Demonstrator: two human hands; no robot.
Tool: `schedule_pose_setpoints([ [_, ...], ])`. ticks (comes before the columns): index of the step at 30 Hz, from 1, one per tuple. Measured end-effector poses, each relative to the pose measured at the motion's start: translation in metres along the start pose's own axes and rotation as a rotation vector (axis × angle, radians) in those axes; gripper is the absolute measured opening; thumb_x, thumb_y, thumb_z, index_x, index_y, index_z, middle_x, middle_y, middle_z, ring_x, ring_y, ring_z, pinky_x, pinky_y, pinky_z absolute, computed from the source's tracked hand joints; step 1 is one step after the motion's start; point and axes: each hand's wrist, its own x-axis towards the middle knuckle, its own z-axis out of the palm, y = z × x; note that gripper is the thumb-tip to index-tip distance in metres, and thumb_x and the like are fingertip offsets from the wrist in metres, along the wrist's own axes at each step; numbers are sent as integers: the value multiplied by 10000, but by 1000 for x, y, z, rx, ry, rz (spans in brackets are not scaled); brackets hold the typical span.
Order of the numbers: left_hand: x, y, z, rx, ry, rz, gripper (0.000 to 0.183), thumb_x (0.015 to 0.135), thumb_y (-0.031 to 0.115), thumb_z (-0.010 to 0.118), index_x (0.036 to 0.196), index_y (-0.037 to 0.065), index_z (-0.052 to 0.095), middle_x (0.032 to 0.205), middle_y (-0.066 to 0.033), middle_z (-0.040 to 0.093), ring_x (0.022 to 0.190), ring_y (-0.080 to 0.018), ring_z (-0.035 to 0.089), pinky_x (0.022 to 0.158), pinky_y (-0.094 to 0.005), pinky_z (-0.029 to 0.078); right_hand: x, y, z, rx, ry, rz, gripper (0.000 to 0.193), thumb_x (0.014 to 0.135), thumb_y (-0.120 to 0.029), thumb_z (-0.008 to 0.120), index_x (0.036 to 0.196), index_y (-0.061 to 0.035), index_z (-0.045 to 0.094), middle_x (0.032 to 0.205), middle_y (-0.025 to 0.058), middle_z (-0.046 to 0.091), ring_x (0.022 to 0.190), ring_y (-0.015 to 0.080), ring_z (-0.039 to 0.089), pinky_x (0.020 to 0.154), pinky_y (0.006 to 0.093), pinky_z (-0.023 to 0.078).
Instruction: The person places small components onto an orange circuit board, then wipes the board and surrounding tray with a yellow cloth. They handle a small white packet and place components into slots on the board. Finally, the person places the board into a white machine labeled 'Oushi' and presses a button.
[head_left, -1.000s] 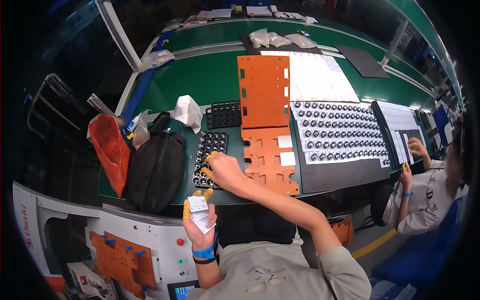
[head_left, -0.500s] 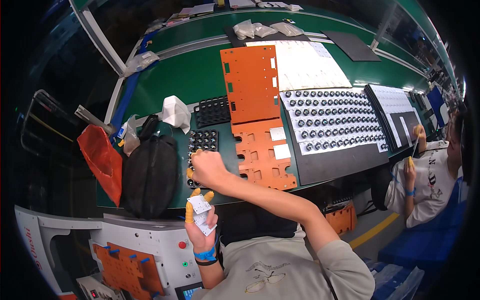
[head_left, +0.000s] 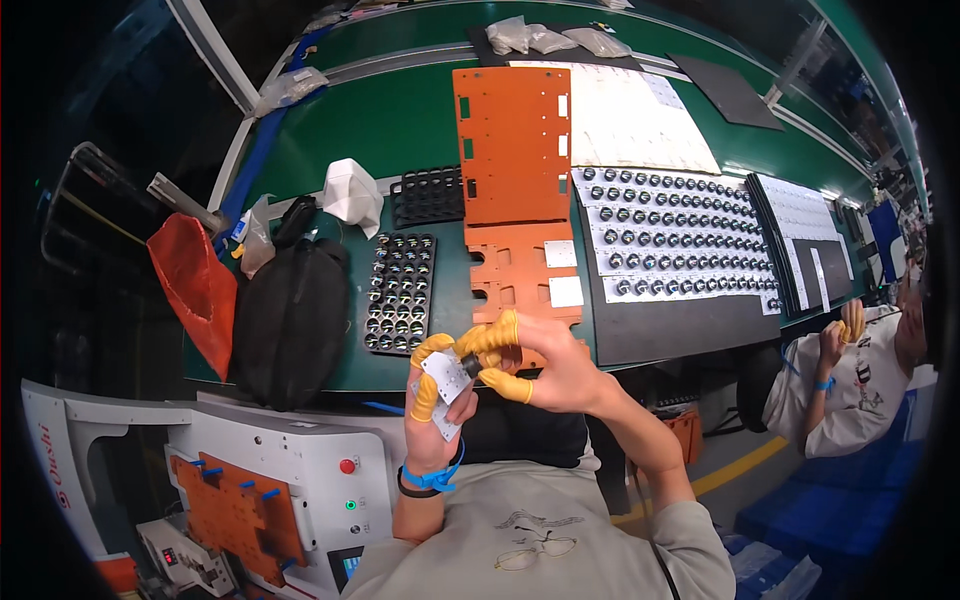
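My left hand (head_left: 428, 425), with yellow finger cots on its fingertips, is closed around a small white circuit board panel (head_left: 446, 378). My right hand (head_left: 555, 372), also in yellow finger cots, pinches a small black round lens piece (head_left: 472, 366) against the face of that panel. Its far side is hidden by my fingers, so I cannot tell how it is seated. Just beyond both hands lies a black tray (head_left: 433, 262) filled with rows of similar round lens pieces. To its right is an orange fixture plate (head_left: 510, 265) bearing two white board pieces, with an upright orange panel (head_left: 513, 145) behind.
White boards (head_left: 670, 235) carrying rows of black lens pieces lie on a dark mat (head_left: 680, 330). A second black tray (head_left: 428, 197), a black bag (head_left: 292, 330) and a red bag (head_left: 195, 290) are at left. A co-worker (head_left: 840, 370) sits at right, hands raised.
My right hand has come back from the lens tray to my left hand, bringing a lens piece to the white panel. My left hand has moved slightly right and up.
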Motion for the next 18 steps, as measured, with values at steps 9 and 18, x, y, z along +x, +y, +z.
schedule_pose_setpoints([
  [9, 5, -16, 9, 198, -25, 121, 459, 987, 346, 583, 1334, 80, 441, 1396, -210, 537, 547, 5, 382, 485, -162, 311, -18, 4, -6, -30, 5, -45, 297, 812, -7, 747, 1100, -4, 677, 952, 87, 642, 675, 110, 549, 613, 252, 472],
  [18, 4, -17, 6, 490, -41, 193, 507, 965, 388, 616, 1317, 73, 431, 1376, -186, 464, 1083, -147, 539, 764, -192, 448, -20, 0, -4, -93, 32, 126, 225, 818, -79, 765, 1022, -10, 700, 788, 53, 611, 635, 129, 569, 594, 261, 478],
])
